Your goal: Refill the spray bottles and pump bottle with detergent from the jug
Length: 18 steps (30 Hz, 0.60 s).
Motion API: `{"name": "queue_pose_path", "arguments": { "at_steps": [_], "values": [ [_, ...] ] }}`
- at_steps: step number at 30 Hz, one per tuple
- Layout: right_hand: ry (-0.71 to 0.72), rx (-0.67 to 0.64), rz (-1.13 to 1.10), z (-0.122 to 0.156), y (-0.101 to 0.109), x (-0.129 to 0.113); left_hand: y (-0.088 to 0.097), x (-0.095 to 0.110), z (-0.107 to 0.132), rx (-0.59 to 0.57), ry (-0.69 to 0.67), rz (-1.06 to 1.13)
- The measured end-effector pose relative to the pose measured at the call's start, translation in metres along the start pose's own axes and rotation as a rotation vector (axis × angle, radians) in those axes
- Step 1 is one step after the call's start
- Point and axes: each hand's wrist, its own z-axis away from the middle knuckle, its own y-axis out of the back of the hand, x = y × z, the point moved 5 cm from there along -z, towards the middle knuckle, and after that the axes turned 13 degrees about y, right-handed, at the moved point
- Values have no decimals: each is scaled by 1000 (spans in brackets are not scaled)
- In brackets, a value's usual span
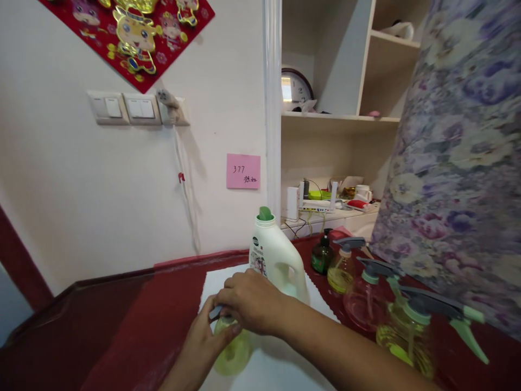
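A clear, rounded bottle with yellow-green liquid (pixel 233 354) stands upright on a white sheet (pixel 280 363). My left hand (pixel 202 338) closes around its upper part, the thumb across the front. From above, my right hand (pixel 254 301) bends over the mouth, fingers pinched at a small grey-blue piece (pixel 215 312). My fingers hide most of that piece, so its kind is unclear. Just behind my right hand is a large white detergent jug (pixel 280 252), upright, with a green part (pixel 264 213) in its open neck.
On the dark red tabletop (pixel 134 326), to the right, stand a dark pump bottle (pixel 323 256) and several spray bottles, including one with pink liquid (pixel 366 304) and one with yellow (pixel 407 342). A floral curtain (pixel 459 179) hangs at the right. Shelves (pixel 337 117) hold a router (pixel 317 205).
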Motion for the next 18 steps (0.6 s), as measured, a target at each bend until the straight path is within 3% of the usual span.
{"name": "queue_pose_path", "arguments": {
  "at_steps": [3, 5, 18],
  "values": [
    [-3, 0, -4, 1, 1, -1, 2, 5, 0, 142, 6, -62],
    [-5, -1, -8, 2, 2, -1, 3, 7, 0, 162, -3, -85],
    [-6, 32, -30, 2, 0, -3, 3, 1, 5, -23, -37, -53]
  ]
}}
